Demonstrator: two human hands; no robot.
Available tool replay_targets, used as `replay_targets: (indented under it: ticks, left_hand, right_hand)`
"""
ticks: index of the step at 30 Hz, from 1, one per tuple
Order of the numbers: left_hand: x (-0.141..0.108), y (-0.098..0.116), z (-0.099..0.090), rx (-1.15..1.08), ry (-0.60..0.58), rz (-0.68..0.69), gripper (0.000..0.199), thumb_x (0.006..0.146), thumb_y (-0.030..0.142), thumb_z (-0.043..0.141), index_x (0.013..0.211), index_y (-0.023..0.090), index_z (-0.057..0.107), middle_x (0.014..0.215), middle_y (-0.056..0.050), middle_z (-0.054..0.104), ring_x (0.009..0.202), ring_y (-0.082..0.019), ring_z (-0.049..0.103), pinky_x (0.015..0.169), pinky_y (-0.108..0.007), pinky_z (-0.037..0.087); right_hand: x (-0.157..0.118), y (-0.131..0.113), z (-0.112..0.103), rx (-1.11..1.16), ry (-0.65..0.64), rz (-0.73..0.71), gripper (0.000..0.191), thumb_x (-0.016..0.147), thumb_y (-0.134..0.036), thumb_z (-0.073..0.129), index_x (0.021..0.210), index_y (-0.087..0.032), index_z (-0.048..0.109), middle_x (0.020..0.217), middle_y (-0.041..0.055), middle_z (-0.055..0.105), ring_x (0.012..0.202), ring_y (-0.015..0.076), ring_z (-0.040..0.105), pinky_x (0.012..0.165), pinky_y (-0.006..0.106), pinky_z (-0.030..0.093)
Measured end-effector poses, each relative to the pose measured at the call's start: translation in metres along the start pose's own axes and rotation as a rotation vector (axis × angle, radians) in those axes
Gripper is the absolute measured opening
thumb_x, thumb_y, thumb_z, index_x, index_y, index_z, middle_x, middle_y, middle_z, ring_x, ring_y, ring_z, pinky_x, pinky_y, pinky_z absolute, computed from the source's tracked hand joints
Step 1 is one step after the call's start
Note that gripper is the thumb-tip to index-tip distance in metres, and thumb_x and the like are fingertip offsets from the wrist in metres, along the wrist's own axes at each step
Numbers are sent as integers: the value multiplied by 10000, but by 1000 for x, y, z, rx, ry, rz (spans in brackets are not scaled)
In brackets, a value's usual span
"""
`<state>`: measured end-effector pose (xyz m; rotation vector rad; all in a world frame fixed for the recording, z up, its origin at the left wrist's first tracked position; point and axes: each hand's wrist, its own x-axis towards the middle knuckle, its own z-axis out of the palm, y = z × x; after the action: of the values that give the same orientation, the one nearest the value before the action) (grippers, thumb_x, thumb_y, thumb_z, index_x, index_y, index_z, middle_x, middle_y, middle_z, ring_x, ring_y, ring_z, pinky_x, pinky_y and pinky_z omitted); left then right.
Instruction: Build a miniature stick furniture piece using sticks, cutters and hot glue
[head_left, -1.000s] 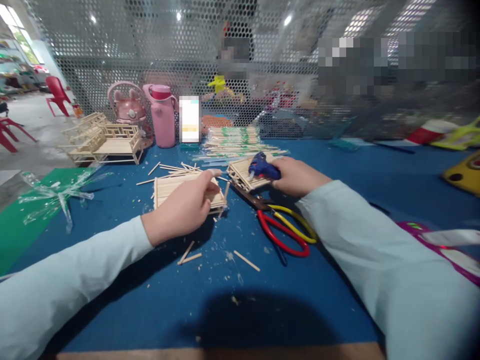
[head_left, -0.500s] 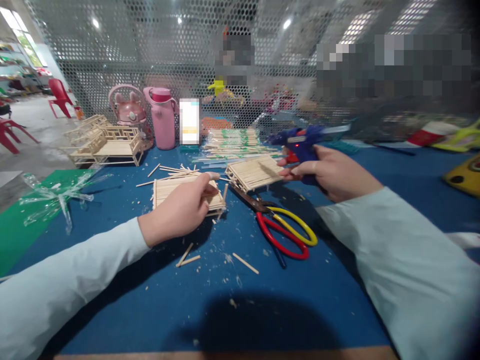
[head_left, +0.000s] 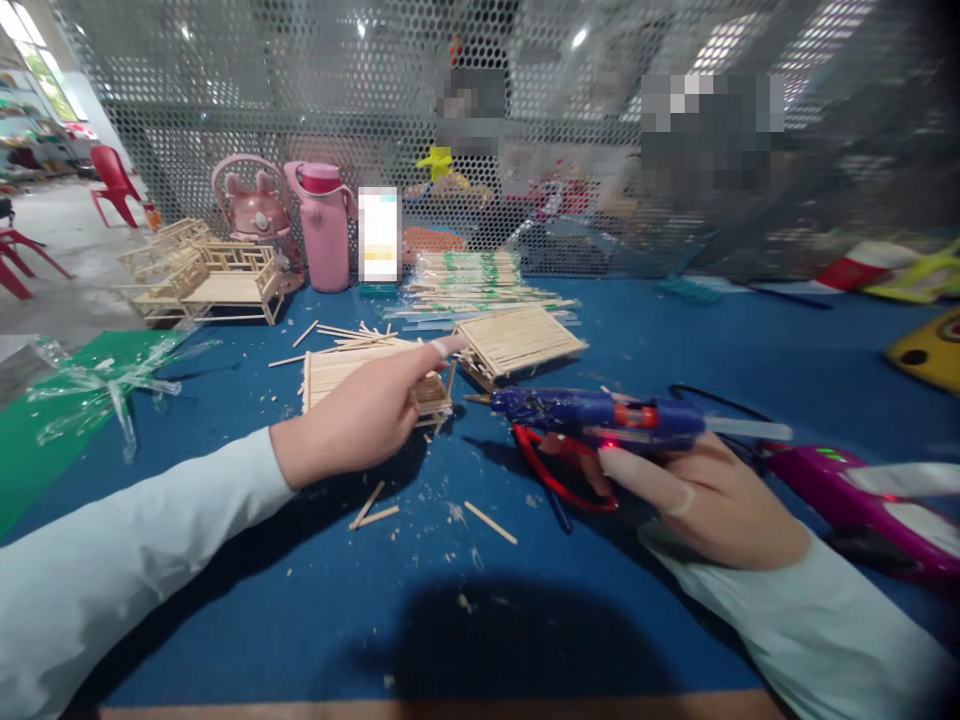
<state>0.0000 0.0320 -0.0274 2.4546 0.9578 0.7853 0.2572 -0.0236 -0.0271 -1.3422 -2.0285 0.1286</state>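
Observation:
My right hand (head_left: 720, 500) grips a blue hot glue gun (head_left: 570, 412), its metal nozzle pointing left toward a small platform of wooden sticks (head_left: 341, 372). A clear glue stick pokes out of the gun's back end. Over that platform lies my left hand (head_left: 367, 410), thumb and curled fingers closed at its right part, index finger stretched to the right. The hand hides much of the platform. A short stick stands near its right end. A second stick platform (head_left: 521, 340) sits just beyond. Under the gun, scissors show a red handle (head_left: 529, 462); the rest is mostly covered.
Loose sticks (head_left: 491, 522) and bundled sticks (head_left: 469, 275) lie on the blue table (head_left: 300, 610). Finished-looking stick furniture (head_left: 232, 285), a pink bottle (head_left: 326, 230) and a phone (head_left: 380, 235) stand at the back before a perforated metal screen. A purple device (head_left: 862, 505) is at right.
My right hand has brought the glue gun down and toward me, from above the far platform to over the scissors, nozzle now near the left platform. My left hand stays almost in place, index finger straighter.

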Motion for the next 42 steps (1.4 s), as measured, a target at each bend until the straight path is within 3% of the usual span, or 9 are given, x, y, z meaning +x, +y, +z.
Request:
replay_targets:
  ticks: [5, 11, 17, 33, 38, 42]
  left_hand:
    - [-1, -3, 4, 79, 3, 53, 668, 701, -33, 360, 1338, 157, 424, 1325, -95, 539, 1199, -211, 514, 1004, -368, 414]
    - [-1, -5, 4, 98, -1, 70, 670, 707, -38, 350, 1344, 158, 421, 1327, -79, 542, 1205, -195, 517, 1022, -364, 408]
    - [-1, -4, 4, 99, 8, 81, 681, 693, -41, 349, 1343, 146, 429, 1344, -90, 523, 1240, -218, 483, 1041, -400, 390]
    - [0, -5, 5, 64, 13, 91, 649, 708, -31, 343, 1319, 153, 464, 1323, -83, 544, 1231, -208, 494, 1041, -400, 391]
    - [-1, -6, 5, 59, 13, 94, 659, 706, -38, 337, 1328, 144, 455, 1329, -86, 537, 1237, -206, 489, 1048, -393, 383]
    - [-1, -6, 6, 64, 22, 96, 647, 712, -33, 338, 1320, 152, 464, 1322, -80, 546, 1233, -201, 492, 1047, -390, 384]
  right_hand:
    - [-1, 1, 6, 112, -51, -83, 389, 827, -509, 492, 589, -276, 693, 630, 28, 706, 741, 229, 698, 741, 340, 588]
    - [-8, 6, 15, 98, -42, -93, 306, 826, -466, 524, 857, -251, 739, 984, 40, 727, 889, 248, 686, 847, 387, 551]
    - [-7, 1, 23, 121, 6, -181, 235, 843, -363, 542, 1026, -285, 668, 1058, -4, 700, 944, 196, 672, 874, 292, 540]
    - [-10, 6, 22, -24, 29, -212, 306, 868, -404, 490, 991, -203, 686, 1062, 71, 701, 980, 252, 661, 887, 365, 536]
    - [-9, 8, 22, -64, 19, -213, 310, 871, -415, 480, 947, -219, 707, 1018, 49, 720, 976, 258, 662, 877, 394, 541]
    - [-7, 8, 22, -62, -9, -217, 286, 878, -380, 473, 900, -228, 714, 950, 24, 737, 889, 234, 690, 831, 355, 564]
